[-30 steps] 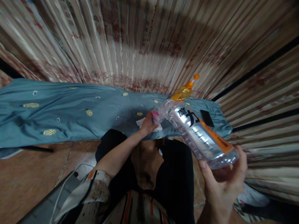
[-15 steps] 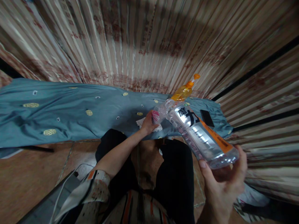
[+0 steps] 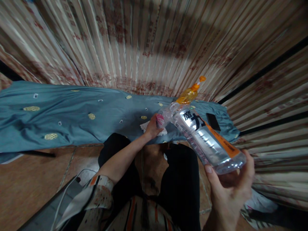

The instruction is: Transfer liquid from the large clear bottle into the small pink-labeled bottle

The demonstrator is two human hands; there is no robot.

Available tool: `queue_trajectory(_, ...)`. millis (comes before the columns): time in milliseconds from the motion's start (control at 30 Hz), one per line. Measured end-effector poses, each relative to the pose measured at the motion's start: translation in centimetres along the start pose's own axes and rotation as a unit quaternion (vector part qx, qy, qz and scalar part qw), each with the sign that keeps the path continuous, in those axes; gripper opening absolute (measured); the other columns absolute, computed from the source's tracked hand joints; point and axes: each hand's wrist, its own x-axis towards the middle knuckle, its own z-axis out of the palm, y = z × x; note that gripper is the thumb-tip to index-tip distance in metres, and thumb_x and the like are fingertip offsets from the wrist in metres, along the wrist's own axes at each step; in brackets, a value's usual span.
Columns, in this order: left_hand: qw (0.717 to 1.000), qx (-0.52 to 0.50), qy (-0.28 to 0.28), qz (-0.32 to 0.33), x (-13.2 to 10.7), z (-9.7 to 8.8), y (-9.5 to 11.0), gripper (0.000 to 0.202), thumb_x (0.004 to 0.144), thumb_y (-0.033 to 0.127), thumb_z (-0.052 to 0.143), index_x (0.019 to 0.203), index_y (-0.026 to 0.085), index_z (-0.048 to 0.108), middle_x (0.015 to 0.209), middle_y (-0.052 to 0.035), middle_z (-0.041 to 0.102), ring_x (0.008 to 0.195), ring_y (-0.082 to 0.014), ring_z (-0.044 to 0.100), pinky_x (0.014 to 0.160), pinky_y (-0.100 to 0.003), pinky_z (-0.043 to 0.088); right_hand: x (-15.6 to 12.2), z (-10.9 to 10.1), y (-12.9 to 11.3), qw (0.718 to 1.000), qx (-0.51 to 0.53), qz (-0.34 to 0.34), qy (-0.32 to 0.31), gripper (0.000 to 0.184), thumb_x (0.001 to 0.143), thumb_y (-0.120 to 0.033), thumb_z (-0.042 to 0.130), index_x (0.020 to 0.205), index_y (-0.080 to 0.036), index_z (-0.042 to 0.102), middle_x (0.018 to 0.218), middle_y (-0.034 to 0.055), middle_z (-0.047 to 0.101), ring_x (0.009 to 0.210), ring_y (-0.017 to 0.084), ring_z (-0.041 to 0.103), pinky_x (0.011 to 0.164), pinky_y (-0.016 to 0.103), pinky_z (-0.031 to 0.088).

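My right hand (image 3: 231,189) is closed around the base of a large clear plastic bottle (image 3: 204,138) with a silver and orange label. The bottle is tilted, its neck end pointing up and left toward my other hand. My left hand (image 3: 152,127) grips a small clear plastic container (image 3: 160,118) with pink markings. Container and bottle neck overlap in view; I cannot tell whether they touch. A white cloth or tissue (image 3: 144,126) lies under my left hand. Right behind the bottle's neck stands an amber pump bottle (image 3: 189,96) with an orange top.
A teal cloth with pineapple prints (image 3: 72,118) covers the long narrow table. A dark phone (image 3: 213,122) lies at its right. Behind hangs a pleated curtain (image 3: 134,41). My knees are just below the front edge; a grey box-like object (image 3: 50,208) with a cable stands lower left.
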Motion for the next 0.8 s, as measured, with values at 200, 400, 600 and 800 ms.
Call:
queue_trajectory(200,1.0,0.017,-0.004,0.005,0.1,0.0,-0.2,0.1,0.066,0.012,0.111,0.159,0.022,0.073,0.172,-0.0209,0.081,0.172,-0.0525,0.073,0.158,-0.078,0.049,-0.1,-0.2,0.6,1.0,0.008,-0.004,-0.007,0.135,0.079,-0.067,0.118,0.19,-0.022,0.058,0.169,0.0238,0.076,0.14,0.044,0.084,0.119,0.068,0.074)
queue_trajectory(400,1.0,0.019,-0.002,0.021,0.2,0.1,-0.8,0.101,0.067,0.016,0.113,0.159,0.025,0.074,0.169,-0.0187,0.083,0.17,-0.0525,0.074,0.156,-0.079,0.052,0.0,0.0,0.4,1.0,0.006,-0.03,0.002,0.128,0.079,-0.065,0.118,0.186,-0.022,0.063,0.175,0.0241,0.073,0.141,0.042,0.084,0.115,0.063,0.077)
queue_trajectory(600,1.0,0.007,-0.007,0.015,0.2,0.1,-1.0,0.103,0.068,0.02,0.113,0.162,0.025,0.071,0.174,-0.0186,0.081,0.173,-0.0518,0.072,0.159,-0.078,0.047,-0.1,0.0,0.3,1.0,0.01,-0.015,-0.007,0.132,0.081,-0.063,0.117,0.191,-0.022,0.058,0.165,0.0223,0.078,0.133,0.04,0.086,0.116,0.064,0.076)
queue_trajectory(800,1.0,0.023,-0.009,0.009,0.1,0.0,-0.4,0.103,0.068,0.017,0.111,0.163,0.023,0.071,0.175,-0.021,0.079,0.171,-0.0513,0.073,0.158,-0.077,0.049,-0.1,-0.1,0.7,1.0,0.013,-0.008,-0.013,0.137,0.079,-0.066,0.118,0.193,-0.024,0.055,0.168,0.0221,0.077,0.138,0.042,0.085,0.12,0.068,0.074)
